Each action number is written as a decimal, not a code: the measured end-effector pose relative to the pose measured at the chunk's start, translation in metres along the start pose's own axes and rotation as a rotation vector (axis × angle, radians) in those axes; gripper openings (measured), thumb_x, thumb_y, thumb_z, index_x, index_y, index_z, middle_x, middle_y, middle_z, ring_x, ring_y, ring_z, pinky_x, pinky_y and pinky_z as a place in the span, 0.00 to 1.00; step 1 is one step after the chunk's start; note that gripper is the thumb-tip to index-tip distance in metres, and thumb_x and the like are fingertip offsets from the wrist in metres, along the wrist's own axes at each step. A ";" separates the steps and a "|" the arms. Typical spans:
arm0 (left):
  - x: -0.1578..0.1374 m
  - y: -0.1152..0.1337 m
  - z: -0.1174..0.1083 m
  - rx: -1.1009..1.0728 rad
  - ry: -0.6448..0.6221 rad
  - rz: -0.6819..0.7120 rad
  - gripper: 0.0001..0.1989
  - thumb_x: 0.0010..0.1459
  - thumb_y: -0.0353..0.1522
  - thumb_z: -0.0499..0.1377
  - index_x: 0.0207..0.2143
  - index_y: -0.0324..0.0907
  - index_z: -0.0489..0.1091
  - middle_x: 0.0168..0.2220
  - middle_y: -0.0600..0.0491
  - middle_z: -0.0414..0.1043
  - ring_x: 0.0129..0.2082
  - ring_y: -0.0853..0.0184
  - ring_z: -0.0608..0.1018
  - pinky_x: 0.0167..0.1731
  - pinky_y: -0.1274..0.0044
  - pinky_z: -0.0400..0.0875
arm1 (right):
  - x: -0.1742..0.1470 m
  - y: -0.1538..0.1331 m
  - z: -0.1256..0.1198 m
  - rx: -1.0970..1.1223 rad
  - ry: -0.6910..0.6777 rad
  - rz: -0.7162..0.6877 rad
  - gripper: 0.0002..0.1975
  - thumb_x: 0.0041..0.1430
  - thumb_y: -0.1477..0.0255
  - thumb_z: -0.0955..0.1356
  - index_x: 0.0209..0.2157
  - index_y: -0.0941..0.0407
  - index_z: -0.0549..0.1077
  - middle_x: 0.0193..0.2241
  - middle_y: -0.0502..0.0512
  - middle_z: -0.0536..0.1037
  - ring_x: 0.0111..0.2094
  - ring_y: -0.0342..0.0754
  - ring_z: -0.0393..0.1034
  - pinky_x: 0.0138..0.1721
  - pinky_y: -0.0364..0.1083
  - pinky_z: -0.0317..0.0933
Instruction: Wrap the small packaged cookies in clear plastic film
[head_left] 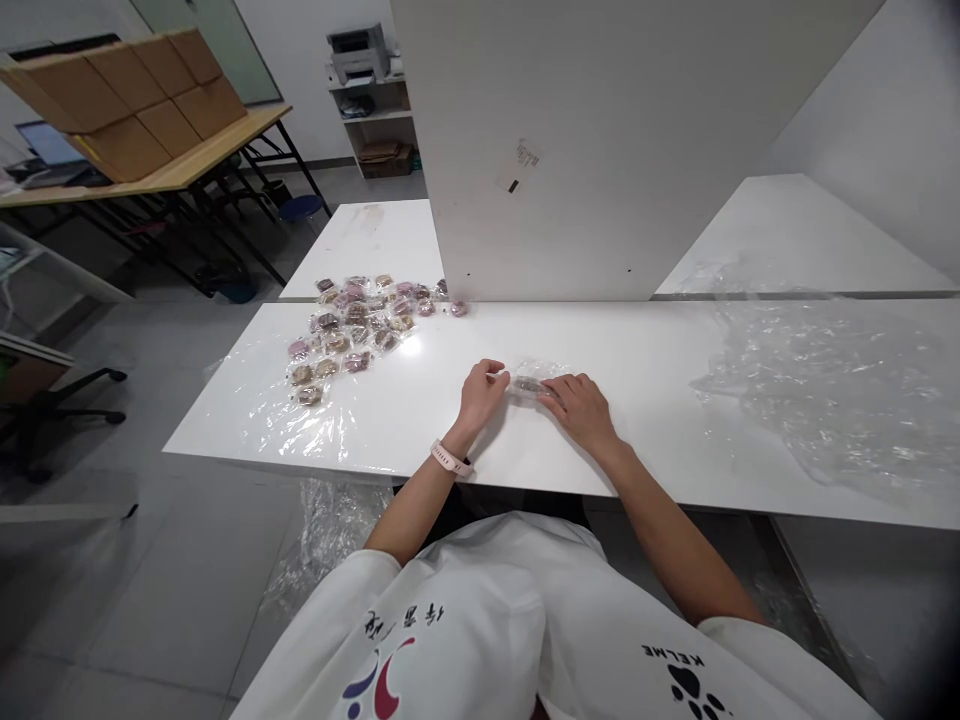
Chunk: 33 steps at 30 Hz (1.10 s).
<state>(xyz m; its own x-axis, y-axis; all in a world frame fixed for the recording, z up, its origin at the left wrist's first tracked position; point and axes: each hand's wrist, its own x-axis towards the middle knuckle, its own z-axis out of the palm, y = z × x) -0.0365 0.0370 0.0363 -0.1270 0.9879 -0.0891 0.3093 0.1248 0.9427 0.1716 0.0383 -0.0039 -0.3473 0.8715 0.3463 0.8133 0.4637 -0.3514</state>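
Between my two hands lies a small dark item in a clear plastic packet (527, 384), low over the white table. My right hand (583, 408) grips the packet's right end, fingers bent over it and thumb on the near side. At the other end my left hand (480, 395), with a pink band at the wrist, has its fingers curled and its fingertips at the edge of the plastic. Part of the item is hidden under my right fingers. Its exact kind is too small to tell.
Many small wrapped pieces (356, 315), pink, brown and tan, lie spread on the left of the table (420, 430). Crumpled clear plastic sheeting (840, 390) covers the right side. A tall white panel (570, 150) rises behind. More plastic (330, 530) hangs below the front edge.
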 end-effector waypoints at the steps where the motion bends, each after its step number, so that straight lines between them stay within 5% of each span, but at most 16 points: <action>1: -0.002 -0.002 -0.002 -0.027 0.017 0.006 0.07 0.59 0.35 0.59 0.40 0.43 0.71 0.45 0.47 0.74 0.38 0.64 0.74 0.38 0.73 0.68 | 0.007 0.002 0.001 0.012 -0.009 0.048 0.23 0.70 0.54 0.57 0.43 0.53 0.76 0.38 0.61 0.79 0.40 0.58 0.69 0.44 0.55 0.60; 4: -0.006 -0.007 -0.007 -0.057 0.021 -0.001 0.07 0.60 0.34 0.58 0.40 0.43 0.71 0.43 0.48 0.74 0.41 0.63 0.74 0.42 0.72 0.68 | 0.028 0.011 0.002 0.101 -0.091 0.248 0.26 0.70 0.51 0.54 0.39 0.52 0.75 0.30 0.57 0.77 0.32 0.55 0.70 0.36 0.51 0.60; 7: -0.007 -0.012 -0.007 -0.035 0.047 0.005 0.06 0.59 0.31 0.57 0.40 0.42 0.71 0.42 0.48 0.73 0.41 0.63 0.74 0.43 0.71 0.67 | 0.044 0.020 0.005 0.178 -0.067 0.346 0.26 0.69 0.51 0.55 0.50 0.51 0.73 0.32 0.55 0.78 0.32 0.54 0.71 0.34 0.50 0.61; 11: -0.005 -0.017 -0.005 -0.020 0.088 0.010 0.07 0.58 0.28 0.56 0.39 0.42 0.71 0.38 0.49 0.73 0.39 0.64 0.74 0.43 0.71 0.67 | 0.043 0.025 0.010 0.119 0.108 0.218 0.25 0.71 0.58 0.52 0.56 0.49 0.71 0.50 0.60 0.75 0.47 0.56 0.69 0.46 0.55 0.62; 17: -0.002 -0.021 -0.005 -0.025 0.118 0.035 0.07 0.56 0.27 0.55 0.36 0.42 0.71 0.34 0.51 0.73 0.36 0.65 0.74 0.41 0.72 0.67 | 0.017 0.028 0.009 0.053 -0.068 0.003 0.33 0.66 0.53 0.61 0.68 0.50 0.57 0.59 0.60 0.69 0.56 0.62 0.62 0.53 0.61 0.59; 24: -0.001 -0.023 -0.003 -0.090 0.128 0.030 0.06 0.57 0.29 0.55 0.35 0.42 0.72 0.28 0.55 0.70 0.27 0.69 0.71 0.32 0.75 0.64 | 0.012 0.031 0.012 0.149 0.035 0.098 0.28 0.68 0.56 0.59 0.63 0.56 0.65 0.50 0.65 0.73 0.50 0.59 0.68 0.53 0.56 0.63; 28: 0.000 -0.025 -0.001 -0.067 0.147 0.034 0.07 0.57 0.28 0.54 0.33 0.43 0.72 0.29 0.55 0.71 0.28 0.69 0.71 0.32 0.76 0.64 | 0.032 0.081 0.010 0.323 0.260 0.396 0.30 0.66 0.53 0.61 0.62 0.56 0.66 0.53 0.65 0.73 0.53 0.57 0.69 0.54 0.55 0.63; 31: 0.003 -0.029 0.001 -0.039 0.166 0.042 0.08 0.55 0.27 0.54 0.32 0.43 0.73 0.28 0.55 0.70 0.27 0.69 0.70 0.31 0.76 0.64 | 0.052 0.153 -0.006 0.344 0.432 0.599 0.30 0.67 0.55 0.61 0.63 0.59 0.63 0.55 0.64 0.73 0.52 0.53 0.69 0.53 0.53 0.63; 33: 0.004 -0.031 0.002 -0.028 0.179 0.052 0.09 0.55 0.26 0.54 0.32 0.43 0.73 0.27 0.55 0.70 0.27 0.69 0.70 0.31 0.76 0.63 | 0.061 0.206 -0.028 0.164 0.463 0.680 0.27 0.68 0.57 0.61 0.60 0.61 0.66 0.50 0.66 0.76 0.47 0.51 0.70 0.48 0.51 0.63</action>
<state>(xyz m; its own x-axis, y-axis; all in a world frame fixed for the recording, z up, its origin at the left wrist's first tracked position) -0.0449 0.0376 0.0057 -0.2783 0.9604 0.0165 0.2938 0.0688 0.9534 0.3306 0.1822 -0.0311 0.4501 0.8324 0.3232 0.6857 -0.0904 -0.7222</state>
